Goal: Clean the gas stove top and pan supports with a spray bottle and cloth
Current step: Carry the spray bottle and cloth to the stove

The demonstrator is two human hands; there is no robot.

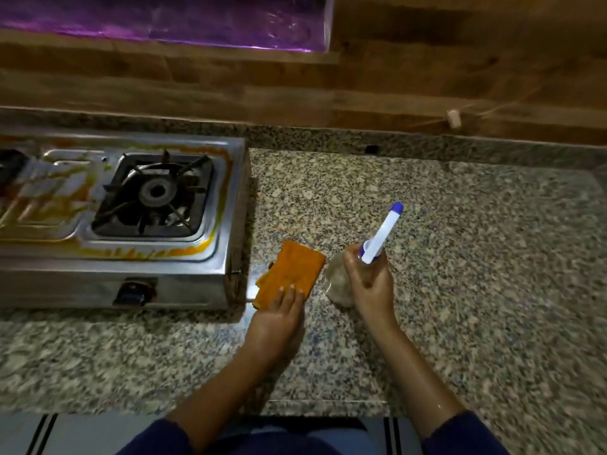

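Note:
A steel gas stove (138,264) stands at the left of the granite counter, its top smeared with orange-yellow stains. A black pan support (157,192) sits over the right burner. A folded orange cloth (292,267) lies on the counter just right of the stove. My left hand (279,316) rests on the cloth's near edge with fingers laid flat. My right hand (371,284) grips the neck of a clear spray bottle (381,238) with a white and blue head, standing on the counter right of the cloth.
Speckled granite counter (476,274) stretches to the right and toward me. A wooden wall (394,87) runs behind it. A black stove knob (131,293) faces front. The left burner is cut off by the frame edge.

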